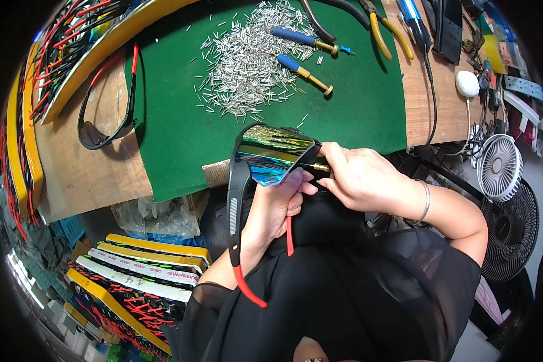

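My left hand [279, 205] is closed on a pair of sunglasses [240, 196], its thumb against the mirrored lens [277, 154]. The black frame has red temple tips, and one temple hangs down past my left wrist. At the hinge end of the frame, my right hand [359, 178] is closed with its fingers pinched. A short brass-coloured tool part [320, 167] shows between its fingers and the frame; the rest of it is hidden by the hand.
A pile of small silver pins [247, 75] covers part of the green mat [362, 102], beside two blue-handled brass tools [304, 75]. Yellow-handled pliers [380, 36] lie far right. Other sunglasses [96, 136] rest at left, near racks [33, 145] full of red-tipped frames. Fans [499, 168] stand right.
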A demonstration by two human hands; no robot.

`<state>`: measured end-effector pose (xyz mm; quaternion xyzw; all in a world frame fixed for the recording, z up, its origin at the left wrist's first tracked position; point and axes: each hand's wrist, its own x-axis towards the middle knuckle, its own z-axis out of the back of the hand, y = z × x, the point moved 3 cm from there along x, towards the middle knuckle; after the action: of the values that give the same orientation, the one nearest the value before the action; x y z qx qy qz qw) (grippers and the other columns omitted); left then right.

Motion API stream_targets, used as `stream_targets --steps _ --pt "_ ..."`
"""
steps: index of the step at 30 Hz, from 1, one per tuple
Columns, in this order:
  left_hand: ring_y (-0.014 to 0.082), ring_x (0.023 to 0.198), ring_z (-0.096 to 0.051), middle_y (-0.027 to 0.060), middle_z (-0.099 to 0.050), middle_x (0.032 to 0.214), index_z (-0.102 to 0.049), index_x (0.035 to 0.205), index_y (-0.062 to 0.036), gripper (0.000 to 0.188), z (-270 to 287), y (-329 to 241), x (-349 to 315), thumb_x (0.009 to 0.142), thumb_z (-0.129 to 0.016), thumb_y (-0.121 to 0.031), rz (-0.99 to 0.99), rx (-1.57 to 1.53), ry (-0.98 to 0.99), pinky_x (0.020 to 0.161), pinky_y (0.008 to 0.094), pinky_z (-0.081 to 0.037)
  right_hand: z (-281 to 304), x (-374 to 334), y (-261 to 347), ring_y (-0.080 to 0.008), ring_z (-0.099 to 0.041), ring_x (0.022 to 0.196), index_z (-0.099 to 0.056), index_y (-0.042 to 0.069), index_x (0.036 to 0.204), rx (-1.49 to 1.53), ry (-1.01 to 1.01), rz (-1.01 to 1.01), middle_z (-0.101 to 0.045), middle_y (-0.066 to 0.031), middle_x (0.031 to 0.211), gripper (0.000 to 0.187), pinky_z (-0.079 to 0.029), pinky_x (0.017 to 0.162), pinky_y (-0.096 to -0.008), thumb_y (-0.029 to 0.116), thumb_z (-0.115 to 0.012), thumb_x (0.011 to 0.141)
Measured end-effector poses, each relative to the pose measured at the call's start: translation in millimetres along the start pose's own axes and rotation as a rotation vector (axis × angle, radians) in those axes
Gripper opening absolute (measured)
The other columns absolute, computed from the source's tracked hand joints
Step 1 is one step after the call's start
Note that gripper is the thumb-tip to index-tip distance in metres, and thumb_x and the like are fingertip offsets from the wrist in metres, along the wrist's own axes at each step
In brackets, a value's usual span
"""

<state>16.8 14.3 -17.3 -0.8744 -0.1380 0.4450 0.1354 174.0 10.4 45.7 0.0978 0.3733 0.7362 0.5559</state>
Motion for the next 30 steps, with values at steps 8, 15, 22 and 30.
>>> stream_targets --steps 8,15,22,30 --pt "0.0017 0.044 -0.033 0.0040 -0.058 0.071 -0.053 0.094 0.0004 0.022 -0.7 -1.9 -1.2 0.094 -0.042 -0.019 0.029 0.010 0.013 0.039 0.0148 -0.025 -2.7 0.7 0.4 -0.0347 -0.059 0.061 -0.038 -0.005 0.094 0.006 0.017 -0.032 -0.056 -0.0202 0.065 0.028 -0.048 0.053 -0.0391 0.011 -0.057 0.080" --pt "0.0019 0.045 -0.034 0.0051 -0.059 0.072 -0.054 0.093 0.0013 0.022 2.6 -1.9 -0.1 0.094 -0.043 -0.018 0.029 -0.012 0.042 0.040 0.0152 -0.026 -0.4 0.3 2.7 -0.0350 -0.059 0.060 -0.038 -0.005 0.092 0.009 -0.008 -0.041 -0.056 -0.0211 0.065 0.027 -0.048 0.052 -0.0394 0.011 -0.056 0.080" --pt "0.0019 0.044 -0.033 0.0045 -0.059 0.071 -0.054 0.092 0.0005 0.022 3.5 -2.2 1.0 0.093 -0.043 -0.018 0.035 -0.013 0.037 0.040 0.0156 -0.026 -6.8 -1.9 1.3 -0.0329 -0.059 0.057 -0.038 -0.007 0.096 -0.021 -0.024 -0.053 -0.056 -0.0197 0.063 0.026 -0.048 0.049 -0.0375 0.009 -0.053 0.080" --pt "0.0004 0.045 -0.035 0.0047 -0.061 0.077 -0.053 0.098 0.0011 0.022 0.3 -5.3 -5.6 0.093 -0.046 -0.019 0.035 -0.040 0.027 0.039 0.0140 -0.028 1.4 -12.9 2.4 -0.0295 -0.060 0.067 -0.040 -0.005 0.108 -0.150 0.023 0.013 -0.056 -0.0163 0.075 0.044 -0.049 0.059 -0.0351 0.017 -0.062 0.076"
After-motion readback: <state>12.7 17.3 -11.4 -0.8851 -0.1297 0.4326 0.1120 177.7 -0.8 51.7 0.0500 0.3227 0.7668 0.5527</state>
